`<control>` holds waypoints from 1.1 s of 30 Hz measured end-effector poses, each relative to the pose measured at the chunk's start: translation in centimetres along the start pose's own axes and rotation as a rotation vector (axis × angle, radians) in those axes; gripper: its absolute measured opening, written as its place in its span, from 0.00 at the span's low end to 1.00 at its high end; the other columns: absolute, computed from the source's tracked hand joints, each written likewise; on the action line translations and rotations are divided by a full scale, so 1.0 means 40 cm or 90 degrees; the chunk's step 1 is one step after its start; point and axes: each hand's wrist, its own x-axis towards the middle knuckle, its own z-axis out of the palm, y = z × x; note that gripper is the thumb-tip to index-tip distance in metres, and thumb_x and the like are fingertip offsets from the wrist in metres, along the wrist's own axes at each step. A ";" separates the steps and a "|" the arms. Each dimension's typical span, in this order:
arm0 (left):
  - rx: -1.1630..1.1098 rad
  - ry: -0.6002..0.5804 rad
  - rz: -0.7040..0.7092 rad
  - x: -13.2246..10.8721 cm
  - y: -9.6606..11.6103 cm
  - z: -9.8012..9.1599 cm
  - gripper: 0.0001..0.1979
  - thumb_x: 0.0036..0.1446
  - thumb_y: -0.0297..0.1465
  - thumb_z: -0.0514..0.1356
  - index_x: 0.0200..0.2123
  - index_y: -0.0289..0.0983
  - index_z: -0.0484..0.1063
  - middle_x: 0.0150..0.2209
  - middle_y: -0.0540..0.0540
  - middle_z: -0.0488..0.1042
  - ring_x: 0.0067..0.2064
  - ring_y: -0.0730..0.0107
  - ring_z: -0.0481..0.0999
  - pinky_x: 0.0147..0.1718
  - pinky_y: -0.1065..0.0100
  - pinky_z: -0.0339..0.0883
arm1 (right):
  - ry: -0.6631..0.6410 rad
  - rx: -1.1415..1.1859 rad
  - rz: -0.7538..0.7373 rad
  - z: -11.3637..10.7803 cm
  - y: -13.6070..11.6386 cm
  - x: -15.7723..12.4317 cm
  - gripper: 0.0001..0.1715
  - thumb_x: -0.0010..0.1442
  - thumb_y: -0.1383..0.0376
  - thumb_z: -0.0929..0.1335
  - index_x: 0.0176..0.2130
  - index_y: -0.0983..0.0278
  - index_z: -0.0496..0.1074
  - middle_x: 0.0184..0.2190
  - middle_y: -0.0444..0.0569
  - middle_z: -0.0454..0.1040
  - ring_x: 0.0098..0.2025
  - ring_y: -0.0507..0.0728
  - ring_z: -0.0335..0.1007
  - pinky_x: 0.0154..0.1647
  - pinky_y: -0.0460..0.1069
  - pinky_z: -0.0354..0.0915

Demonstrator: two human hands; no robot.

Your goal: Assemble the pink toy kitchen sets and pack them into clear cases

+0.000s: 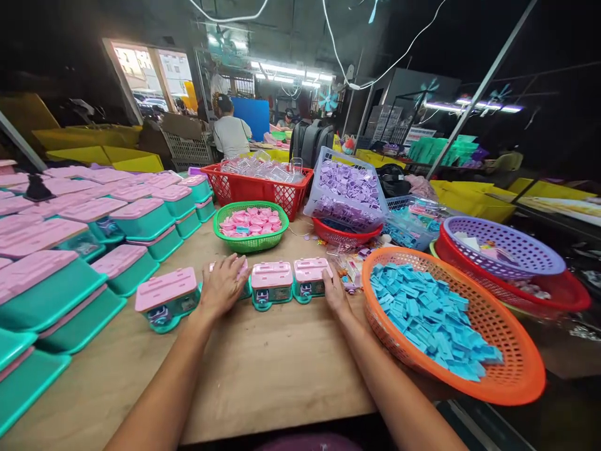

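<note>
A row of small toy boxes with pink lids and teal bases stands across the wooden table in front of me. My left hand [223, 285] is closed over the second box from the left and hides most of it. To its left stands another pink-lidded box [166, 293], turned slightly. Right of that hand are a middle box [272, 282] and the rightmost box [310, 275], both upright. My right hand [335, 291] lies with outstretched fingers against the right end of the rightmost box.
Stacked pink-and-teal boxes [51, 282] fill the left side. Behind the row stand a green basket [251, 243] of pink pieces and a red basket [253, 188] of clear parts. An orange basket [507, 351] of blue pieces is beside my right arm. Purple pieces [347, 185] fill a tilted crate.
</note>
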 end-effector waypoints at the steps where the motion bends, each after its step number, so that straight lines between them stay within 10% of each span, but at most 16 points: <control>1: -0.002 -0.006 0.017 -0.001 -0.004 -0.001 0.26 0.67 0.44 0.42 0.58 0.38 0.68 0.61 0.37 0.67 0.60 0.47 0.65 0.56 0.40 0.56 | 0.000 0.003 -0.002 -0.001 -0.003 -0.009 0.39 0.64 0.44 0.56 0.63 0.66 0.61 0.64 0.58 0.63 0.66 0.61 0.56 0.68 0.59 0.51; 14: -0.030 -0.009 0.098 -0.038 -0.015 -0.016 0.29 0.63 0.49 0.45 0.62 0.44 0.63 0.60 0.37 0.68 0.59 0.42 0.67 0.56 0.37 0.56 | 0.016 -0.016 0.025 0.002 -0.029 -0.049 0.31 0.68 0.53 0.56 0.63 0.67 0.59 0.62 0.58 0.64 0.66 0.60 0.57 0.68 0.58 0.54; 18: -0.086 0.011 0.122 -0.033 -0.030 -0.013 0.29 0.63 0.47 0.44 0.65 0.69 0.39 0.65 0.54 0.61 0.59 0.38 0.68 0.51 0.29 0.57 | 0.042 -0.146 0.035 -0.039 -0.116 -0.129 0.40 0.67 0.52 0.59 0.68 0.72 0.46 0.68 0.65 0.50 0.71 0.66 0.44 0.68 0.65 0.52; 21: -0.155 0.032 0.120 -0.020 -0.018 -0.028 0.33 0.60 0.48 0.47 0.62 0.77 0.31 0.69 0.72 0.40 0.64 0.31 0.59 0.51 0.24 0.52 | 0.024 -0.274 -0.145 -0.147 -0.213 -0.188 0.40 0.66 0.58 0.62 0.69 0.69 0.44 0.69 0.60 0.48 0.71 0.64 0.42 0.70 0.62 0.50; 25: -0.255 0.081 0.186 0.017 0.076 -0.062 0.32 0.59 0.47 0.51 0.62 0.76 0.41 0.68 0.78 0.44 0.66 0.41 0.57 0.59 0.33 0.54 | 0.010 -0.407 -0.186 -0.343 -0.250 -0.167 0.18 0.68 0.67 0.59 0.52 0.61 0.71 0.49 0.52 0.74 0.53 0.60 0.68 0.58 0.57 0.64; 29: -0.322 0.073 0.336 0.052 0.245 -0.072 0.26 0.61 0.41 0.54 0.62 0.59 0.58 0.62 0.52 0.65 0.63 0.49 0.62 0.60 0.44 0.60 | -0.147 -0.590 -0.061 -0.448 -0.190 -0.098 0.12 0.66 0.67 0.62 0.42 0.63 0.75 0.41 0.55 0.77 0.46 0.62 0.71 0.48 0.56 0.66; 33: -0.351 0.021 0.446 0.067 0.417 -0.081 0.17 0.63 0.37 0.54 0.54 0.42 0.68 0.58 0.41 0.67 0.62 0.53 0.62 0.60 0.49 0.61 | -0.136 -0.703 -0.024 -0.496 -0.161 -0.066 0.11 0.61 0.72 0.64 0.42 0.65 0.73 0.41 0.58 0.77 0.44 0.65 0.72 0.44 0.56 0.65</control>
